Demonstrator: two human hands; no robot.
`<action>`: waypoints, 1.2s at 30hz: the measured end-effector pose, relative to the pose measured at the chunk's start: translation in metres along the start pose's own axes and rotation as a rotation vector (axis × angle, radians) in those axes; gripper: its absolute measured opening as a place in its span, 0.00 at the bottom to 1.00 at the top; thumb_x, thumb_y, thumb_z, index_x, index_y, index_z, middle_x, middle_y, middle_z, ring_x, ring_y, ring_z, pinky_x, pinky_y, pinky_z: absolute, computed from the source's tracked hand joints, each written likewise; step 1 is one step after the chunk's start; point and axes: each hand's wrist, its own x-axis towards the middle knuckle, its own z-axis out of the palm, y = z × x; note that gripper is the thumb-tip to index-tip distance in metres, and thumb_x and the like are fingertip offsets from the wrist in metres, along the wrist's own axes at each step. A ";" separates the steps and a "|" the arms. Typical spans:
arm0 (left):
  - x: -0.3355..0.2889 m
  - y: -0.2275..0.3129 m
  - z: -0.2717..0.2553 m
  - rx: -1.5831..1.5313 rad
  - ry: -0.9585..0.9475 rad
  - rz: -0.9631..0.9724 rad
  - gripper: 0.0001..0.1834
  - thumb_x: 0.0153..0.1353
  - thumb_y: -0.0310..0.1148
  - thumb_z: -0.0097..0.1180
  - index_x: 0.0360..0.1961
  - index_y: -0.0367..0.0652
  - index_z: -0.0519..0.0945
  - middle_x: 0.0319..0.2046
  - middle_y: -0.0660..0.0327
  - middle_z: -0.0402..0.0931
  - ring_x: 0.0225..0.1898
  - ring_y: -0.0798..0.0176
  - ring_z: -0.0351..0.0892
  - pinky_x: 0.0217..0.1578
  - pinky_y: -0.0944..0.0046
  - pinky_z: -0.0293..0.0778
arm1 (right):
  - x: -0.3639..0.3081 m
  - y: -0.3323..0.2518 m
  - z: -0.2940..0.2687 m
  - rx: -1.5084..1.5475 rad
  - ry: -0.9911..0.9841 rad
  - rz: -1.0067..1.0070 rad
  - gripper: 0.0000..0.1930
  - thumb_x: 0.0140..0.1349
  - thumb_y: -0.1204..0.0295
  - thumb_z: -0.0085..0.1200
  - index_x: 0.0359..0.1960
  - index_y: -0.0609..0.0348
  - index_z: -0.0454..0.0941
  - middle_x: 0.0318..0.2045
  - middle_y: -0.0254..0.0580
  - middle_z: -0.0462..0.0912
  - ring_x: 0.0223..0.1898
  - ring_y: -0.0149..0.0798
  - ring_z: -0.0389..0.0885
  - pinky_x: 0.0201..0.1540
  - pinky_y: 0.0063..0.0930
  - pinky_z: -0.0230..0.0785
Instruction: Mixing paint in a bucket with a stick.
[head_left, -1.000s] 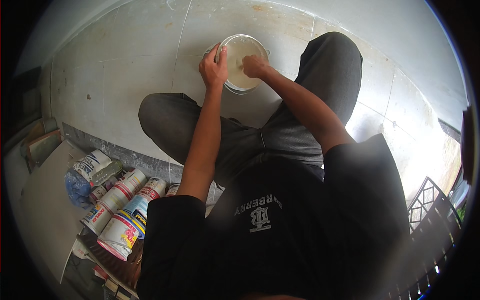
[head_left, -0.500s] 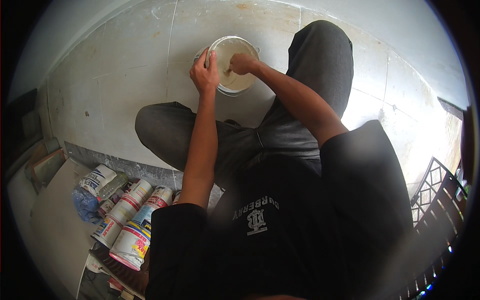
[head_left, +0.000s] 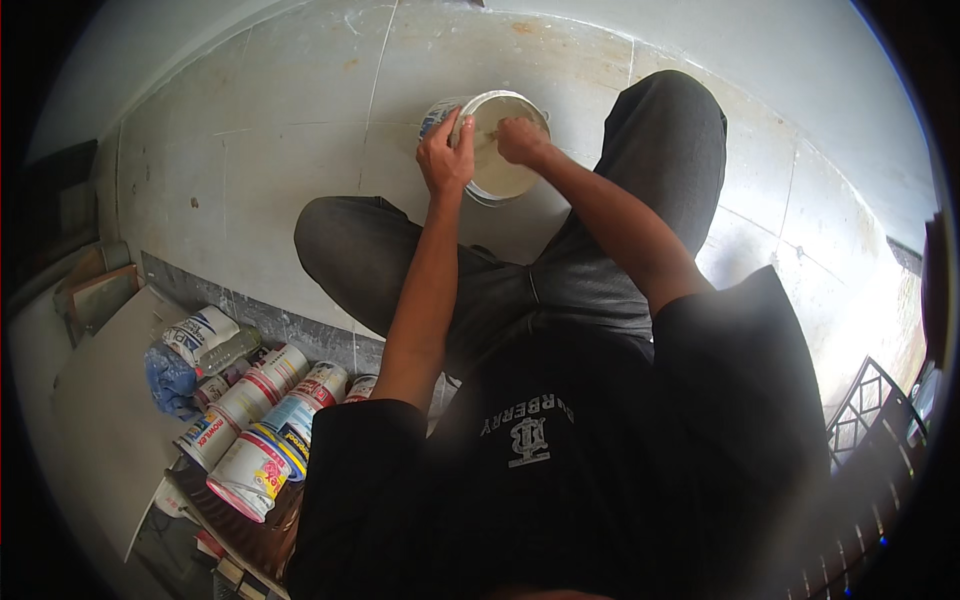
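Grips the left rim of a white bucket (head_left: 500,99) with the left hand (head_left: 447,158), thumb at the mouth and fingers along the outside. Reaches over the mouth with the right hand (head_left: 520,142), closed like a fist; cannot tell the thing inside it, if any. Has the bucket on the floor (head_left: 270,170), toward the far edge, just beyond the bent legs (head_left: 660,165), with pale creamy mix (head_left: 505,180) inside. Farther out, past the floor's near left edge: white cans (head_left: 240,470) with coloured labels, a clear bottle (head_left: 232,351) and a blue bundle (head_left: 170,380).
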 end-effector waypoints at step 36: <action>0.005 -0.028 -0.005 -0.113 0.178 -0.179 0.25 0.60 0.48 0.56 0.20 0.36 0.68 0.15 0.58 0.67 0.18 0.58 0.67 0.22 0.56 0.65 | -0.050 -0.027 -0.071 0.082 0.107 -0.074 0.13 0.61 0.66 0.47 0.42 0.57 0.77 0.34 0.57 0.81 0.38 0.57 0.81 0.41 0.49 0.72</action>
